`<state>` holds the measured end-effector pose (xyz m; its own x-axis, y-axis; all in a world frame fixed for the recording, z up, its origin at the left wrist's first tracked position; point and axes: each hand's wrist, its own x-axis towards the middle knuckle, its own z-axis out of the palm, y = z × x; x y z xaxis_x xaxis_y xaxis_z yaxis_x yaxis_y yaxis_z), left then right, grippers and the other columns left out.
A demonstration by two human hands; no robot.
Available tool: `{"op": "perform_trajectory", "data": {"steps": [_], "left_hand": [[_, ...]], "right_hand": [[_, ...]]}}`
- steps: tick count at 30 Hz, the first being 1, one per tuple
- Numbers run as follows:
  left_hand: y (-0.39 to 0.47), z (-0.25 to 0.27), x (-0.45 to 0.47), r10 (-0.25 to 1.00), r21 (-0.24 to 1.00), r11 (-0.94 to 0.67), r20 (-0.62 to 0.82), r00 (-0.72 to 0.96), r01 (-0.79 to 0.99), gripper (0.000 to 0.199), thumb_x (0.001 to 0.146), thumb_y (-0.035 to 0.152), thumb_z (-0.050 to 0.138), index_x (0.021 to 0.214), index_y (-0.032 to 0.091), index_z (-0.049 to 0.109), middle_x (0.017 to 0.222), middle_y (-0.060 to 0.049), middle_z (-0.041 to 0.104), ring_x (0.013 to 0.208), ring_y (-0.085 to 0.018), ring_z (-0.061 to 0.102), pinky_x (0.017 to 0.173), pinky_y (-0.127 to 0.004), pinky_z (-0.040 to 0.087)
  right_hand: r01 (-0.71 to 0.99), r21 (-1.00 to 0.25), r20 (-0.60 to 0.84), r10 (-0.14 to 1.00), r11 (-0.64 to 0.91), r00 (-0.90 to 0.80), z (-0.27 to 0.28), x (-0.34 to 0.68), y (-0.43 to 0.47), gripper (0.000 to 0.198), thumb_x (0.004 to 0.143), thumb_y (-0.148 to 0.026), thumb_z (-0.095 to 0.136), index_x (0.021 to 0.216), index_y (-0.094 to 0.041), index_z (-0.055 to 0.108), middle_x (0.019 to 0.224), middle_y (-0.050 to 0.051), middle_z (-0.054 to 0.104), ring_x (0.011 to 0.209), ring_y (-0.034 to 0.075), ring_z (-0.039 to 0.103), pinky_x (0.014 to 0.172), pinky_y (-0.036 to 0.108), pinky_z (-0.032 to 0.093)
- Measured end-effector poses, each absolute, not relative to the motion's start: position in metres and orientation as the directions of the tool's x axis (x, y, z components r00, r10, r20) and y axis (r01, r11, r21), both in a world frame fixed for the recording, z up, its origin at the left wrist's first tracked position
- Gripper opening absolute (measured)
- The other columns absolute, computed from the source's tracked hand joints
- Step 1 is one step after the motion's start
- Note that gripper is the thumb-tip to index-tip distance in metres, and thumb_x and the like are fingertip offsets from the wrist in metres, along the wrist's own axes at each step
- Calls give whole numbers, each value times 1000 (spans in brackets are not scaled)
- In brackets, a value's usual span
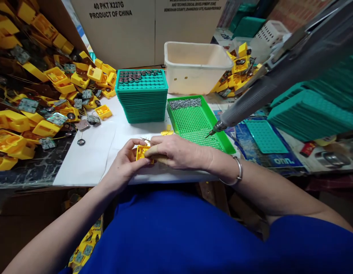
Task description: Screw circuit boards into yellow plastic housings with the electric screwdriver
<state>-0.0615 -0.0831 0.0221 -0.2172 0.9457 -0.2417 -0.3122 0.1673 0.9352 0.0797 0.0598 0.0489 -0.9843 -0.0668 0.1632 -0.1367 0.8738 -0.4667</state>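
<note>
Above the white paper near the table's front edge, my left hand grips a small yellow plastic housing by its side, thumb in front and fingers behind. Bent over the same housing from the right is my right hand. Its fingers are closed and press at the housing's open face, hiding what is between them. A thin, shiny piece shows just behind the fingertips; I cannot tell what it is. Close behind the hands lies a flat yellow part.
A perforated green tray holds many small screws. Over it hangs a powered screwdriver. Stacked teal trays carry round parts; a translucent bin stands behind. Yellow housings with circuit boards heap at left; one speaker lies on the paper.
</note>
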Motion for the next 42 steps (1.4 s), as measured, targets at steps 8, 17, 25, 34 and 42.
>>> {"op": "perform_trajectory", "data": {"steps": [8, 17, 25, 34, 42], "left_hand": [[-91, 43, -71, 913, 788, 314, -404, -60, -529, 40, 66, 17, 76, 102, 22, 59, 79, -3, 74, 66, -17, 70, 58, -22, 52], [-91, 37, -62, 896, 814, 321, -427, -124, -484, 37, 62, 19, 83, 92, 21, 60, 87, 0, 71, 71, -19, 73, 54, -22, 53], [-76, 21, -45, 868, 901, 131, -306, -391, -414, 37, 65, 29, 85, 91, 20, 61, 82, 2, 69, 71, -15, 69, 61, -24, 55], [-80, 28, -45, 892, 829, 152, -350, -287, -538, 31, 72, 25, 75, 100, 18, 63, 93, -3, 73, 81, -15, 66, 74, -24, 52], [-79, 20, -47, 914, 885, 88, -254, -317, -456, 34, 72, 23, 80, 99, 21, 60, 87, -1, 72, 82, -17, 68, 77, -28, 49]], "right_hand": [[-295, -506, 475, -24, 810, -880, 35, 91, 70, 38, 89, -19, 56, 126, -14, 50, 132, 15, 54, 123, 18, 52, 101, 37, 49], [-267, -410, 531, -9, 872, -847, 34, 89, 59, 28, 95, -15, 38, 118, -11, 53, 110, 13, 66, 104, 15, 62, 88, 31, 55], [-109, -376, 662, 185, 920, -726, 25, 97, 34, 25, 96, -20, 49, 120, -13, 54, 101, 9, 73, 89, 11, 69, 76, 23, 57], [-197, -158, 758, -9, 968, -652, 13, 104, 24, 22, 96, -17, 44, 115, -11, 54, 95, 10, 73, 90, 15, 71, 78, 26, 61], [-218, -112, 788, -47, 970, -614, 7, 102, 21, 17, 94, -13, 48, 109, -11, 57, 96, 9, 73, 91, 13, 70, 77, 23, 61]]}}
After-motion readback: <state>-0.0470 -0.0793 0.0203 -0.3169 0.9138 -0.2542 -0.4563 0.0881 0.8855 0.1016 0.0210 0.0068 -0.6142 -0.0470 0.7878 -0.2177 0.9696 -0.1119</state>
